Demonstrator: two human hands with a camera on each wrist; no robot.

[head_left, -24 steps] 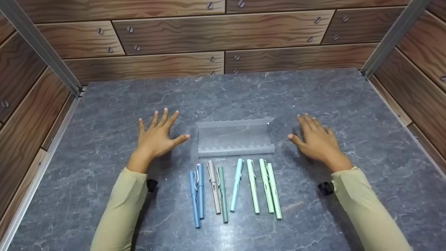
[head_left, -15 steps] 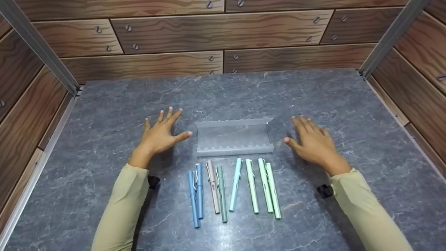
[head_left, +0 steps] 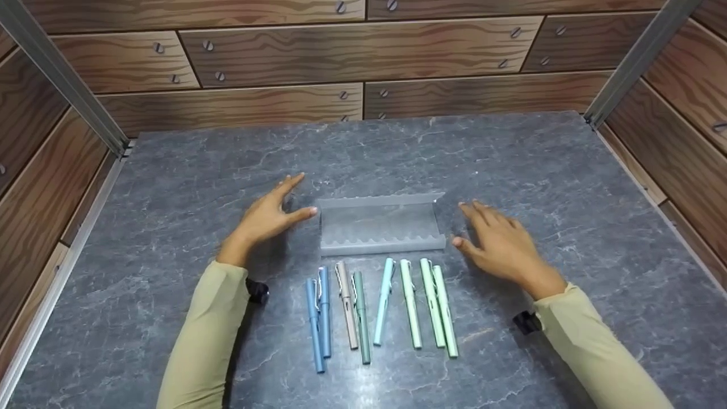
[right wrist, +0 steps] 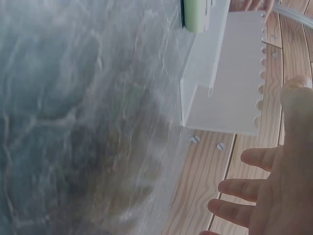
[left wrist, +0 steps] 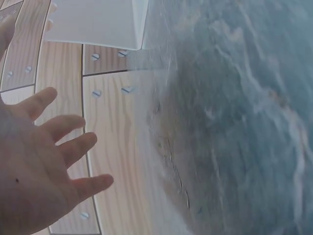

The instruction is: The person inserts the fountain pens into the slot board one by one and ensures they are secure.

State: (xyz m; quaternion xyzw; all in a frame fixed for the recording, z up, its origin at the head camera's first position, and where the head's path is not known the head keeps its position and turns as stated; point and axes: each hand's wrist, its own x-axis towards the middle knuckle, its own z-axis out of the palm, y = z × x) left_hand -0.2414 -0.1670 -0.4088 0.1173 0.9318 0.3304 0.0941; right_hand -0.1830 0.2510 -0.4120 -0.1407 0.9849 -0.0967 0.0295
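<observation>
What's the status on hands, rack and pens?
Left hand, right hand empty, flanking rack. Eight pens lying loose, rack unfilled. Nothing visible blocking hands from rack.

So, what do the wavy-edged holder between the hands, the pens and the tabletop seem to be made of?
Tabletop: white-veined grey like marble, with a glossy glare; could be stone or printed laminate. Holder: probably frosted plastic; whitish, with the tabletop's grey seeming to show through it. Pens: smooth with soft highlights, perhaps plastic or coated metal; I can't tell which.
</observation>
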